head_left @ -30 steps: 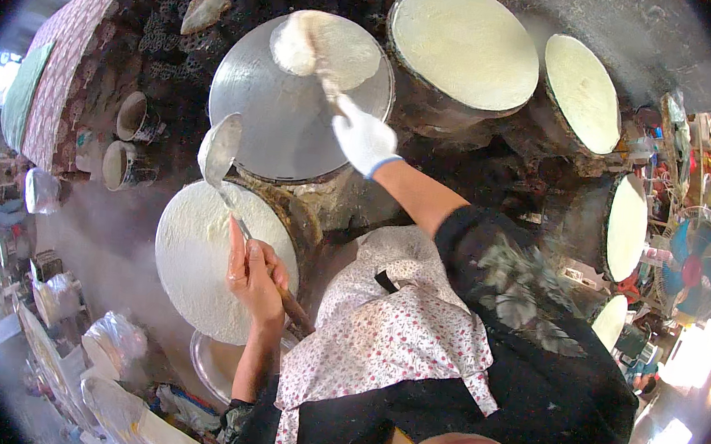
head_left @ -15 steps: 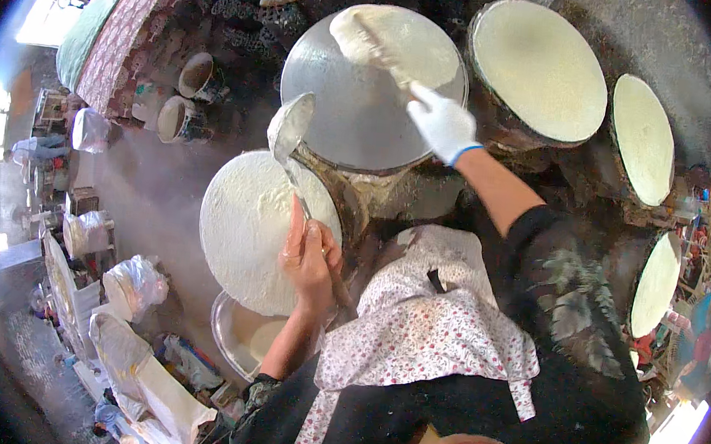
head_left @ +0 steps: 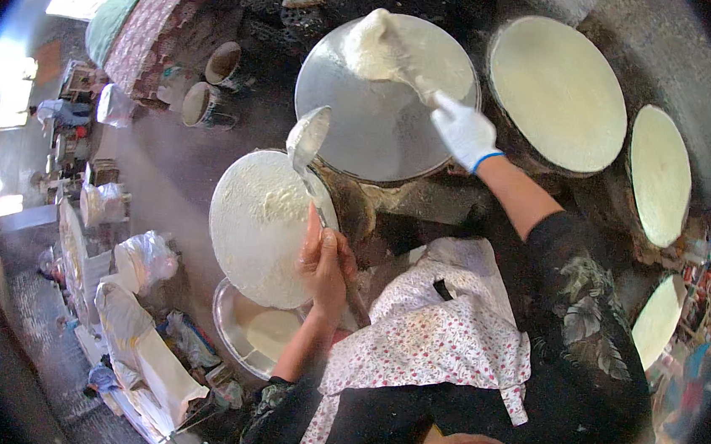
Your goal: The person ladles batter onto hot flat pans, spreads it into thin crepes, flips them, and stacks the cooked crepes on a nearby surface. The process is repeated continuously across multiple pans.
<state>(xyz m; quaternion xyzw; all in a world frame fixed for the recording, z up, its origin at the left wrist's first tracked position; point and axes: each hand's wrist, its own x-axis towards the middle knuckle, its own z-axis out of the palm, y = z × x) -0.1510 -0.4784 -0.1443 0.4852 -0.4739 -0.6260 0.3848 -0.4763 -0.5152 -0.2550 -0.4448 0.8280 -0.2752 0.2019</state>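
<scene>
My right hand (head_left: 467,135), in a white glove, is closed round the handle of a batter-coated spreader (head_left: 418,86). The spreader's thickly covered head (head_left: 377,48) rests over the far part of a round grey griddle (head_left: 355,133). A thin film of pale batter covers the griddle's far right side; its near left surface is bare metal. My bare left hand (head_left: 328,266) grips the handle of a metal ladle (head_left: 307,137), its bowl raised beside the griddle's near left edge. Under the ladle and left hand lies a pale, batter-smeared round surface (head_left: 244,238).
Below the smeared round stands a basin (head_left: 223,329) of pale batter. On the right are more batter-covered round griddles (head_left: 557,96), (head_left: 660,177), (head_left: 658,320). Buckets (head_left: 198,105) stand at the far left, near a patterned cloth (head_left: 152,31). Bagged goods (head_left: 145,261) lie at the left.
The whole view has shifted slightly, so things sit further right. The spreader's head has turned a little on the griddle, and my right hand has moved slightly right. My left hand keeps the ladle raised.
</scene>
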